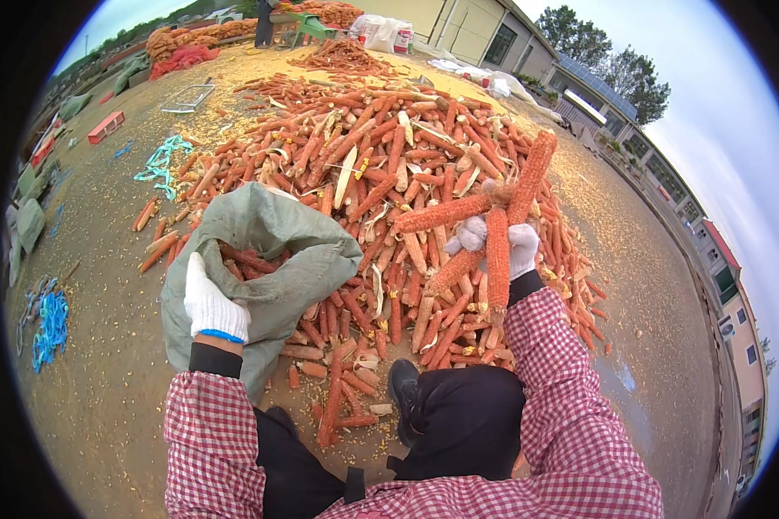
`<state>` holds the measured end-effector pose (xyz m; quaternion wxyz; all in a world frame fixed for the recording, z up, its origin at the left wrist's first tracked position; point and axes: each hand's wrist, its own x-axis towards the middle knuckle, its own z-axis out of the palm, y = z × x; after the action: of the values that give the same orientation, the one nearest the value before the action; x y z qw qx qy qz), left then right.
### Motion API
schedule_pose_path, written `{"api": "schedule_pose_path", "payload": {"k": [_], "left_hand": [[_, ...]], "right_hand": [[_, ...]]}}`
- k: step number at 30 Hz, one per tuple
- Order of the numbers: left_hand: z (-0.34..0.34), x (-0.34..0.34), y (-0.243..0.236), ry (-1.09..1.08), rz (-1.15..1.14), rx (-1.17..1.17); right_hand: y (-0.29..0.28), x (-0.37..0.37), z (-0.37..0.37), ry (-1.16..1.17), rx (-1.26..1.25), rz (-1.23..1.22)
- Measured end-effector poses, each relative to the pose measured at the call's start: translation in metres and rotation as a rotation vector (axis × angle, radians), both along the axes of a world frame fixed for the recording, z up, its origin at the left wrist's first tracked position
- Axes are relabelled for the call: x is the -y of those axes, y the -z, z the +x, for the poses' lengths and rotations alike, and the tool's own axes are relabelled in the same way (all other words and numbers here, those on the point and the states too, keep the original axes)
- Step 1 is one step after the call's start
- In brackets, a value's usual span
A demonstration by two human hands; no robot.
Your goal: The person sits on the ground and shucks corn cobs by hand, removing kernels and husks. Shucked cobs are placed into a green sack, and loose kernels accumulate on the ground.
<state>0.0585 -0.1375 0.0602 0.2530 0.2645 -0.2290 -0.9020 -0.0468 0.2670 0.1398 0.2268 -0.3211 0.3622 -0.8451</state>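
My left hand [214, 300], in a white knit glove, is closed on the near left rim of a grey-green woven sack [307, 275]. The sack's mouth gapes, and a few reddish corncobs [249, 261] show inside it. To the right, my gloved right hand [523, 247] grips several bare corncobs [498, 268], which stick out in different directions above the heap. Some of its fingers are hidden behind them. A large pile of orange-red corncobs [372, 156] with dry husk scraps spreads in front of me, reaching close to my feet.
Yellow kernels lie scattered over the ground [640, 285]. Blue cord [50, 327] and turquoise netting [160, 164] lie at left, with a red crate [106, 127] and a metal frame [189, 98] farther off. At the back, a person [265, 24] stands beside a green machine [307, 28].
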Motion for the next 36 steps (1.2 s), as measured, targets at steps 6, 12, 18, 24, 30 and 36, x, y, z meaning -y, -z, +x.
{"api": "schedule_pose_path", "payload": {"k": [6,12,18,24,30,36], "left_hand": [[0.025,0.01,0.009,0.087,-0.173,-0.107],[0.019,0.002,-0.031,0.095,-0.125,-0.133],[0.026,0.008,-0.026,0.17,-0.203,-0.092],[0.018,-0.005,-0.029,0.282,-0.21,-0.146],[0.022,0.015,-0.034,0.187,-0.135,-0.22],[0.009,0.021,-0.018,0.003,-0.278,-0.074]], "right_hand": [[0.016,0.162,-0.06,-0.251,0.203,-0.048],[0.071,0.274,-0.062,-0.42,0.241,0.228],[0.157,0.311,-0.08,-0.052,0.857,0.608],[0.143,0.336,-0.121,-0.008,0.696,0.061],[0.166,0.33,-0.079,-0.214,-1.037,0.795],[0.204,0.333,-0.068,-0.072,-1.177,1.391]]}}
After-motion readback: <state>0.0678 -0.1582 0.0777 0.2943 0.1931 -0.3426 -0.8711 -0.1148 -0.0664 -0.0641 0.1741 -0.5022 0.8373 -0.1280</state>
